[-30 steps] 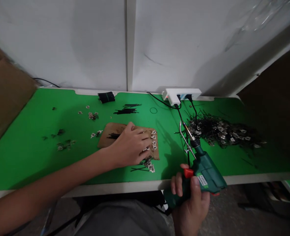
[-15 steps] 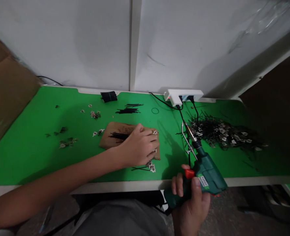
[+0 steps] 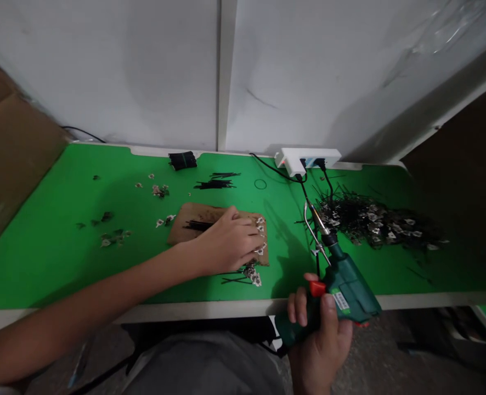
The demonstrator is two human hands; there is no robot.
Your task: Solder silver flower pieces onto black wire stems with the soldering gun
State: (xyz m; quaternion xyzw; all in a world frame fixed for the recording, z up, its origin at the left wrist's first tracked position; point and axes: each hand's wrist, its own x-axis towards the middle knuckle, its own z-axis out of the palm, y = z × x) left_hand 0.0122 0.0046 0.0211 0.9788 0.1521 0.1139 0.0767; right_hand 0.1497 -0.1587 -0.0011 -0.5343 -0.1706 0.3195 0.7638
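My right hand (image 3: pixel 323 340) grips a green soldering gun (image 3: pixel 350 288) with a red trigger, its tip pointing up and away over the bench. My left hand (image 3: pixel 230 241) lies over a brown cardboard piece (image 3: pixel 177 233), fingers curled down at its right part; whatever is under the fingertips is hidden. Small silvery metal parts (image 3: pixel 261 249) line the cardboard's right edge, beside the fingers. Black wires (image 3: pixel 197 225) lie on the cardboard left of the hand. Below the hand, a small cluster of metal parts with black wires (image 3: pixel 253 275) rests at the cardboard's near edge.
A large tangled pile of wired metal parts (image 3: pixel 374 219) spreads at the right. A white power strip (image 3: pixel 325 156) stands at the back wall. Loose metal parts (image 3: pixel 158 191), black wires (image 3: pixel 214 184) and a black wire bundle (image 3: pixel 182 160) lie on the green bench (image 3: pixel 41 263).
My left hand has shifted slightly left, uncovering more metal parts along the cardboard's right edge. My right hand and the soldering gun stay in place.
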